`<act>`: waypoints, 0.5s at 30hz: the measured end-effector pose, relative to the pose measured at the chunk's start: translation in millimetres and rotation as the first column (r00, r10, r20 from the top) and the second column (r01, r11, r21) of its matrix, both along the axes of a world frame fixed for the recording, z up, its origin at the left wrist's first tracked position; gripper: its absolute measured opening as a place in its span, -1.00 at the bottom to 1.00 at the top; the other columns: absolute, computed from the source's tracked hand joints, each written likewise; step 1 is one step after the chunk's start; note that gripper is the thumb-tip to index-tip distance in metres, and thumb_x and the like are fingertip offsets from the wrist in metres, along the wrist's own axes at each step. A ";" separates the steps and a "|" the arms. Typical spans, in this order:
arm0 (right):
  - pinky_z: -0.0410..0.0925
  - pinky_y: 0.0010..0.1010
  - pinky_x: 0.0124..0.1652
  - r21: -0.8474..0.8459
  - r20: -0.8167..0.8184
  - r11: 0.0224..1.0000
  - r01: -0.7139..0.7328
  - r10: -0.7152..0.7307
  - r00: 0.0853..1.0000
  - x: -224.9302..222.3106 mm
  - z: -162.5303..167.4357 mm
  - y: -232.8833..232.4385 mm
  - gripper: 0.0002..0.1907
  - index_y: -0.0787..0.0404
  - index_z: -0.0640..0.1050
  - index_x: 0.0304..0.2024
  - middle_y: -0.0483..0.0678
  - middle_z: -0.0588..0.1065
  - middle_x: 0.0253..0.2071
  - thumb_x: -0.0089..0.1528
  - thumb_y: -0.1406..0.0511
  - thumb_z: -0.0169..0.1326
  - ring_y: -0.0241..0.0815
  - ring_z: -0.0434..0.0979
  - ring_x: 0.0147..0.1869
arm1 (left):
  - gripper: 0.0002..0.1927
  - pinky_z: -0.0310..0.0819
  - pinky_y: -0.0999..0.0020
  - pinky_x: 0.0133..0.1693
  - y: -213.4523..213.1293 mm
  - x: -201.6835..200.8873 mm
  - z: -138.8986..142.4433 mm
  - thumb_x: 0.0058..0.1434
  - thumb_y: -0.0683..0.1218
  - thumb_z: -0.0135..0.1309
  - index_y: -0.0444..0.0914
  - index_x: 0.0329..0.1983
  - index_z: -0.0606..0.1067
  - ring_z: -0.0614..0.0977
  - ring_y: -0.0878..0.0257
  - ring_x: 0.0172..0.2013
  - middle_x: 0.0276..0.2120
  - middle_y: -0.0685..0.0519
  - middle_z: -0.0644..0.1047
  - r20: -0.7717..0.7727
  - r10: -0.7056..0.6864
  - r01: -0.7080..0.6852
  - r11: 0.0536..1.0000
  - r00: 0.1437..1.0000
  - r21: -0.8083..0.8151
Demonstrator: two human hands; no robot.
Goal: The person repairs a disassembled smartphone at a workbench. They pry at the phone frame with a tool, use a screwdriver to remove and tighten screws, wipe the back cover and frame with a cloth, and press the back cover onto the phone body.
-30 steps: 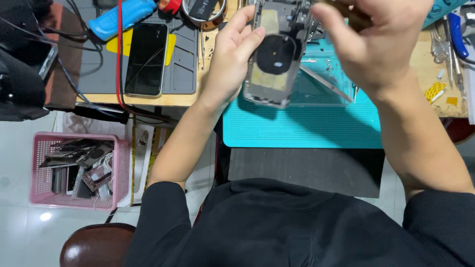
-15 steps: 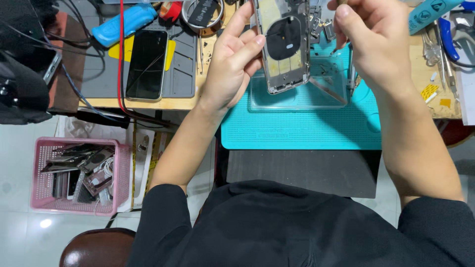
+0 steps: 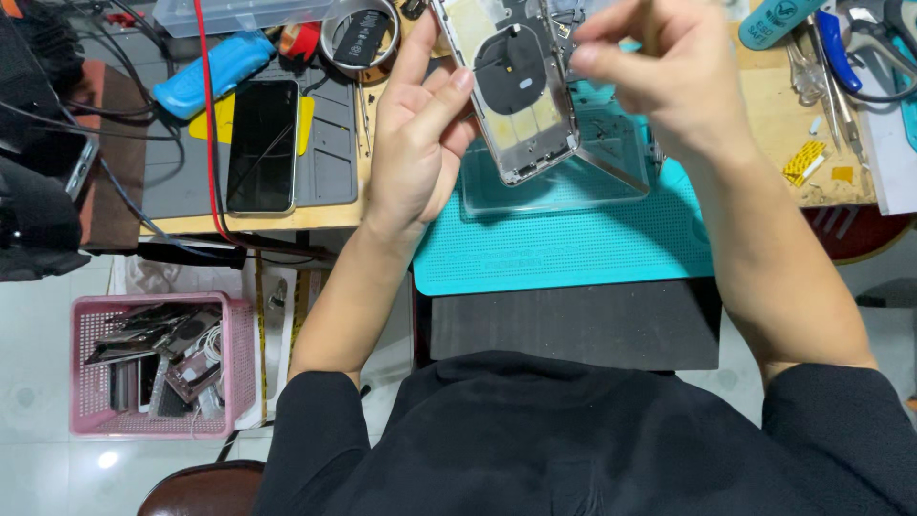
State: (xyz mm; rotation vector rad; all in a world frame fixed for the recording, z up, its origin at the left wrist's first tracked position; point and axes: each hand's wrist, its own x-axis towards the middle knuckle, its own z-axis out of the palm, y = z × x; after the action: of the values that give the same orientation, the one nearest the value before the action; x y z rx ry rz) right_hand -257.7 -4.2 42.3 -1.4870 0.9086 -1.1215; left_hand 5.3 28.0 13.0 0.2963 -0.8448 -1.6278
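Holding the opened phone shell (image 3: 516,91) along its left edge with your left hand (image 3: 415,143), fingers extended, you keep its long axis tilted above the teal mat's (image 3: 564,248) far edge, while your right hand (image 3: 659,81), fingers pinched on a thin tool, works directly at its right edge.

The right hand (image 3: 669,76) hides the phone housing's (image 3: 516,86) far edge.
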 end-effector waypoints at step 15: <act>0.14 -0.60 -0.44 0.157 0.001 0.985 -0.065 0.066 0.998 6.4 4.4 5.5 -0.90 0.30 0.64 -0.14 -0.19 0.47 -0.42 0.32 0.41 0.31 -0.47 0.31 -0.46 | -0.34 0.45 0.26 0.35 6.9 -1.6 3.2 0.45 -0.21 0.27 -0.28 0.49 0.18 0.51 0.18 0.25 0.24 -0.09 0.46 0.199 -0.082 0.114 0.981 0.977 -0.154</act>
State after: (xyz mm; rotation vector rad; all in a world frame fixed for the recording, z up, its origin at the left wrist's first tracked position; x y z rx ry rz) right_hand -251.3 1.3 46.7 -1.3807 0.9233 -0.9765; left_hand 3.7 34.9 16.2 0.3020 -1.1507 -1.6260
